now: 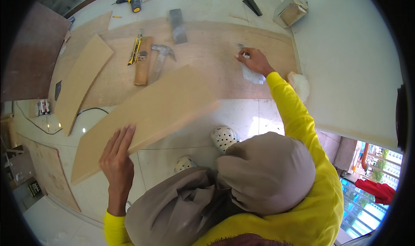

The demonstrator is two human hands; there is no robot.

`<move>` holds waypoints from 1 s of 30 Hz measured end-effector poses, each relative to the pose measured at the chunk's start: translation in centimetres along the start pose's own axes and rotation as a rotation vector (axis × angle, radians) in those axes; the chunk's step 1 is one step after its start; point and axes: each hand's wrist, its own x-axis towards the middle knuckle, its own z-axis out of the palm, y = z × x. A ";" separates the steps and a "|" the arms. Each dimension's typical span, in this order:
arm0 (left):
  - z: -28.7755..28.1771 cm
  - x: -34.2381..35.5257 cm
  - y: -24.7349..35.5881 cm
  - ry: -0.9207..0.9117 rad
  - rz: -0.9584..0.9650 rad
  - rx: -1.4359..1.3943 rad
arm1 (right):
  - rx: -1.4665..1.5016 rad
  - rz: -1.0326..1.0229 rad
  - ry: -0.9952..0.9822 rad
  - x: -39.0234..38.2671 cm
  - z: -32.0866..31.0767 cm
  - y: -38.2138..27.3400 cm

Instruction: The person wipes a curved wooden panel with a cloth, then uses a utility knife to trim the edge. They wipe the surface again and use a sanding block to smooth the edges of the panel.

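My left hand grips the edge of a pale, curved-edged wooden board, fingers lying over its top face. The board is held tilted above the floor, and its far end is blurred. Off to the right, my right hand is over a large plywood sheet, its fingers pinched together. What sits in the pinch, if anything, is too small to make out. A crumpled clear plastic bag lies under that hand, and small dark bits are just beyond it.
On the plywood lie a claw hammer, a brown wooden block, a yellow utility knife and a grey flat plate. Another curved board rests at left. A cordless drill lies at the back; a white wall panel stands right.
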 end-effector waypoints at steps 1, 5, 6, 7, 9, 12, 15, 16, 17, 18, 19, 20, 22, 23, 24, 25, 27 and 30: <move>0.1 -0.9 -0.1 -0.005 -0.024 -0.001 | -0.053 -0.053 0.143 1.2 0.4 1.1; 0.4 -3.7 0.4 -0.075 -0.131 -0.023 | -0.160 -0.161 0.528 6.8 0.8 3.8; 0.8 -4.1 0.8 -0.079 -0.162 -0.038 | -0.178 -0.148 0.560 8.9 0.2 4.4; 1.2 -4.4 1.1 -0.091 -0.188 -0.053 | -0.194 -0.128 0.590 10.8 -0.3 5.4; 2.2 -4.2 1.7 -0.092 -0.228 -0.082 | -0.251 -0.029 0.661 15.0 -1.7 7.8; 4.1 -4.3 1.8 -0.065 -0.256 -0.112 | -0.327 0.104 0.706 21.9 -3.5 11.9; 5.4 -2.7 2.0 -0.083 -0.256 -0.112 | -0.345 0.135 0.651 26.1 -6.9 18.3; 4.8 -2.7 2.1 -0.109 -0.275 -0.077 | -0.278 0.160 0.603 27.8 -5.9 17.8; 4.7 -2.4 2.2 -0.120 -0.274 -0.062 | -0.249 0.178 0.579 29.0 -6.1 19.1; 4.8 -2.4 2.0 -0.130 -0.273 -0.073 | -0.249 0.154 0.590 30.0 -6.6 20.4; 5.0 -2.4 1.4 -0.129 -0.263 -0.087 | -0.252 0.133 0.616 31.1 -7.2 21.5; 5.0 -2.6 1.1 -0.130 -0.259 -0.091 | -0.207 0.161 0.589 32.1 -6.8 21.6; 4.7 -2.4 1.4 -0.163 -0.284 -0.099 | -0.158 0.197 0.548 33.7 -5.8 21.5; 4.7 -2.1 1.4 -0.173 -0.290 -0.107 | -0.158 0.205 0.537 34.3 -5.7 21.5; 4.3 -1.7 1.6 -0.193 -0.294 -0.110 | -0.199 0.191 0.523 34.5 -5.2 21.6; 4.4 -1.4 1.7 -0.204 -0.296 -0.120 | -0.248 0.175 0.517 34.7 -5.2 21.5; 4.9 -1.0 1.8 -0.200 -0.292 -0.145 | -0.328 0.155 0.541 34.8 -5.6 21.9; 5.6 -0.8 1.4 -0.161 -0.282 -0.180 | -0.289 0.121 0.588 33.9 -7.1 22.6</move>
